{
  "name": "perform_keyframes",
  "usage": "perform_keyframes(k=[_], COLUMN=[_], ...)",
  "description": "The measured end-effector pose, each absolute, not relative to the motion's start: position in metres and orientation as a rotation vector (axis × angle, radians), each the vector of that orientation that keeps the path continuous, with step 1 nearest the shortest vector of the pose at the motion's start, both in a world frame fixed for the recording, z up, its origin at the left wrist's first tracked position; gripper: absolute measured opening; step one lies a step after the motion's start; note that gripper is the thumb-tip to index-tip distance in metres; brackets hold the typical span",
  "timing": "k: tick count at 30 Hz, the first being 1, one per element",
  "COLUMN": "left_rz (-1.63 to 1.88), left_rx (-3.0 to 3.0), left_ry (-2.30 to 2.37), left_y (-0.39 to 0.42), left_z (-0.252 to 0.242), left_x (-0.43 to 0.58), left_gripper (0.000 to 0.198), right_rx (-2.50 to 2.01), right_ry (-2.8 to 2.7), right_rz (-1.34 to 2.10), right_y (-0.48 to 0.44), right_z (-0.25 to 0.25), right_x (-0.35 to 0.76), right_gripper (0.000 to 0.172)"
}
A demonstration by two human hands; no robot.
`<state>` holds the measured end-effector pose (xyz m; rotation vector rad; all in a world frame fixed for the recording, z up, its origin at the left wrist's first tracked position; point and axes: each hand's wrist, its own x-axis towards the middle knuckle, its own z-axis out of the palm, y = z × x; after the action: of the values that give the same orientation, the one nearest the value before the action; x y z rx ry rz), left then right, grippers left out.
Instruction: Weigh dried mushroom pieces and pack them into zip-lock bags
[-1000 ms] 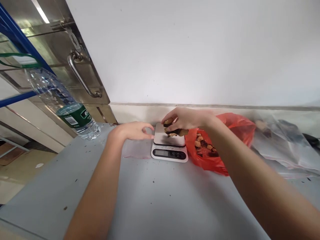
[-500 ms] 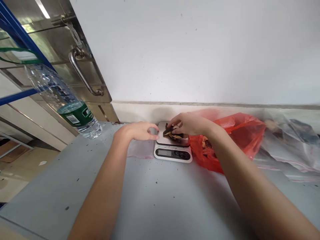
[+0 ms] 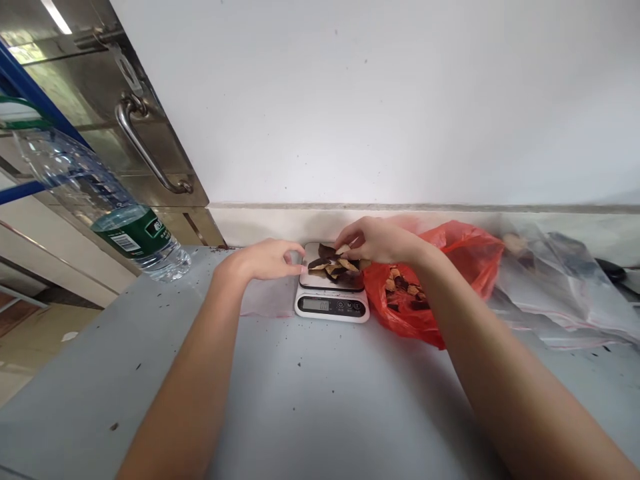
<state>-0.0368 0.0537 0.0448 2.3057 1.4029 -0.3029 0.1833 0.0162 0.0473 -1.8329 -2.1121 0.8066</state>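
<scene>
A white kitchen scale (image 3: pixel 333 307) with a metal plate stands on the grey table near the wall. Dark-skinned, pale-cut dried slices (image 3: pixel 334 268), perhaps mushroom, lie spread over its plate. My right hand (image 3: pixel 380 241) is just above the slices at the plate's right side, fingers curved downward and apart; whether a fingertip still touches a slice is hard to see. At the plate's left edge, my left hand (image 3: pixel 267 259) has thumb and fingers apart with nothing between them. Right of the scale, a red plastic bag (image 3: pixel 460 247) gapes around more slices (image 3: pixel 400 283), partly behind my right forearm.
A large clear water bottle (image 3: pixel 135 233) with a green label stands at the table's left end. Clear zip bags (image 3: pixel 550 313) lie at the right, and another clear bag (image 3: pixel 265 298) lies left of the scale. The white wall (image 3: pixel 380 133) rises behind.
The slices that were bunched under my right hand now lie spread across the scale plate, and its fingers have loosened. My left hand keeps its place beside the scale. The view has shifted slightly right.
</scene>
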Motion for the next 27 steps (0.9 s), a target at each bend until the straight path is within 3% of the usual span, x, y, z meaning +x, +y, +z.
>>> perform_keyframes(k=[14,27], left_rz=[-0.264,-0.292], left_rx=[2.305,2.285], left_ry=[1.385,1.389], left_y=[0.05,0.05], left_z=[0.05,0.049], left_x=[-0.034,-0.03], left_gripper=[0.056,0.06], right_rx=[-1.693,-1.749], right_ry=[-1.931,-1.963], right_rz=[0.854,0.798], right_y=[0.015,0.025], right_z=[0.05,0.026], right_x=[0.196,0.186], right_gripper=[0.02,0.028])
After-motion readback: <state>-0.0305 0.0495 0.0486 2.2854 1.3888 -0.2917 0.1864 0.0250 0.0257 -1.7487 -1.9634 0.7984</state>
